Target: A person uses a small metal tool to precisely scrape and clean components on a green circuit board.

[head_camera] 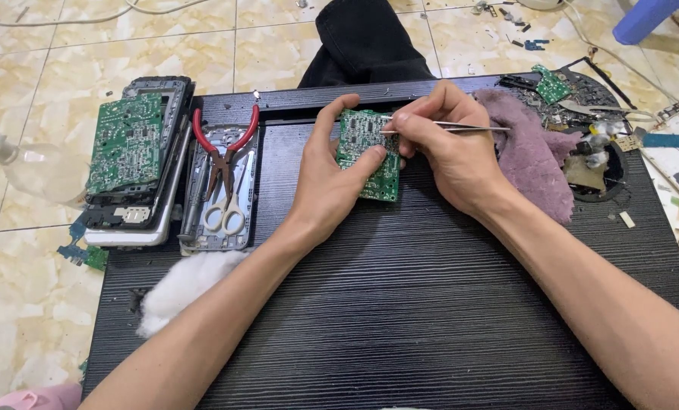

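Note:
My left hand grips a small green circuit board by its edges, holding it tilted above the black ribbed board that serves as a work surface. My right hand pinches metal tweezers, whose tips touch the upper part of the circuit board. Both forearms reach in from the bottom of the view.
A purple cloth lies just right of my right hand. Left of my left hand is a grey tray with red-handled pliers and white scissors, then stacked device casings topped by a large green board. White cotton sits front left; scattered parts far right.

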